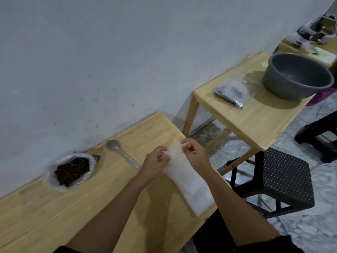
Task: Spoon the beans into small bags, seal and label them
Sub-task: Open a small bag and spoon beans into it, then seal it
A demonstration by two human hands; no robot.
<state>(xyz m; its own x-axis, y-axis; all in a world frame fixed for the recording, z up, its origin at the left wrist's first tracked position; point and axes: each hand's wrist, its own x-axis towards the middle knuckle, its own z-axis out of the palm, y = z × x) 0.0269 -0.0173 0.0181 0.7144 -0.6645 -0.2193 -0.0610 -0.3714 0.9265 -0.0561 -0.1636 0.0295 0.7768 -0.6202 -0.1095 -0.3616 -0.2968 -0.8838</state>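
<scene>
A long white small bag (189,181) lies flat across the right end of the wooden table (113,181). My left hand (156,162) pinches its far left edge and my right hand (196,153) pinches its far right corner. Both hands are at the bag's mouth. To the left, an open clear plastic sack of dark beans (72,170) stands near the wall. A grey metal spoon (121,152) lies bare on the table between the beans and my left hand.
A second wooden table (255,117) to the right carries a grey basin (297,75) and a pack of clear bags (231,92). A black perforated stool (284,178) stands by my table's right end. The wall runs along the table's far edge.
</scene>
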